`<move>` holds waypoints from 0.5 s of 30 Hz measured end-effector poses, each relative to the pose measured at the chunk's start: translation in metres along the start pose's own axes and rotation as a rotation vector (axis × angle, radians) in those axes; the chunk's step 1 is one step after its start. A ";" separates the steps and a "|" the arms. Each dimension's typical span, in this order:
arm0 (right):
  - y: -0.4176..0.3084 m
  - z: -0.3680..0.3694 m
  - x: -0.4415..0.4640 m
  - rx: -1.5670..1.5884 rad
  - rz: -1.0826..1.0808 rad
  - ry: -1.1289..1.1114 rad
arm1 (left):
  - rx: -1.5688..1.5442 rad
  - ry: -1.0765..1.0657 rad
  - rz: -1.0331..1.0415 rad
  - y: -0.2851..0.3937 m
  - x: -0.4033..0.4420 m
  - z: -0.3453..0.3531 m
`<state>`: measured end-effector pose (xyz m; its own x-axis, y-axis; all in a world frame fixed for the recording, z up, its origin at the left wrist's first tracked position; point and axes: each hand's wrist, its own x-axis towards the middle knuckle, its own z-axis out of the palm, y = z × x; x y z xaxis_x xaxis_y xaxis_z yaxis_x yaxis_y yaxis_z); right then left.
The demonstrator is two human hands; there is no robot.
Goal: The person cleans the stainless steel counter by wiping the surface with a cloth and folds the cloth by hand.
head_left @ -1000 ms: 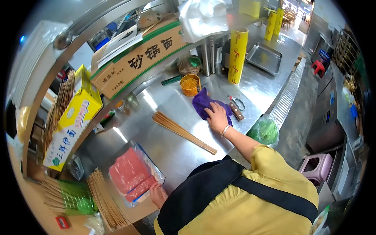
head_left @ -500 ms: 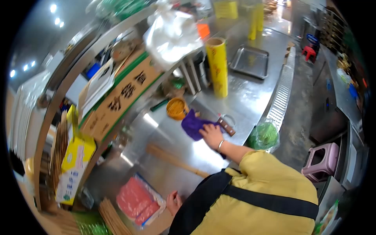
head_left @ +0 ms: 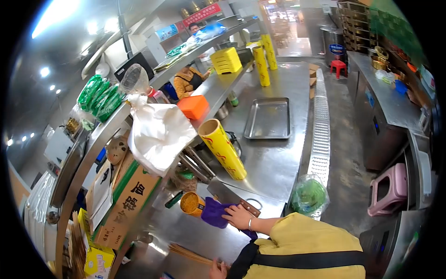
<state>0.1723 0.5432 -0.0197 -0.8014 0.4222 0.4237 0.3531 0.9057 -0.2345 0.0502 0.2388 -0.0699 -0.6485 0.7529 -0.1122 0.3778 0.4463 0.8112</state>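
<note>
My right hand (head_left: 238,216), with a bracelet at the wrist, presses its fingers onto a purple cloth (head_left: 214,213) on the steel counter. Just beyond the fingers lies a cleaver (head_left: 226,194), its brown handle close to them. An orange round container (head_left: 191,204) with yellow-brown contents stands against the cloth's left side. At the bottom edge my left hand (head_left: 218,269) shows only in part, its fingers slightly apart, close to the end of a bundle of thin wooden sticks (head_left: 188,253). I see nothing held in it.
A tall yellow roll (head_left: 223,149) leans near a steel tray (head_left: 268,118). On the left, a shelf carries a cardboard box (head_left: 123,207) and a white plastic bag (head_left: 158,135). A bag of greens (head_left: 310,195) sits by the counter edge. Another person (head_left: 189,81) stands behind the shelving.
My view has swung upward, so the packet of pink meat has dropped almost wholly out of sight. The right hand stays on the purple cloth; the left hand sits lower in view.
</note>
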 end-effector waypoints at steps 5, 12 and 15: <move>0.010 0.007 0.008 0.012 -0.022 0.020 | 0.151 0.070 -0.204 -0.004 -0.002 0.016; 0.006 0.001 0.019 0.022 -0.023 -0.098 | 0.197 0.227 -0.311 0.004 -0.011 0.019; -0.001 -0.009 0.017 0.030 -0.068 -0.183 | 0.150 0.325 -0.325 0.011 -0.020 0.017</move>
<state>0.1628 0.5498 -0.0044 -0.8982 0.3439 0.2737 0.2832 0.9291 -0.2379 0.0787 0.2368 -0.0683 -0.9126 0.3837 -0.1414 0.1972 0.7158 0.6699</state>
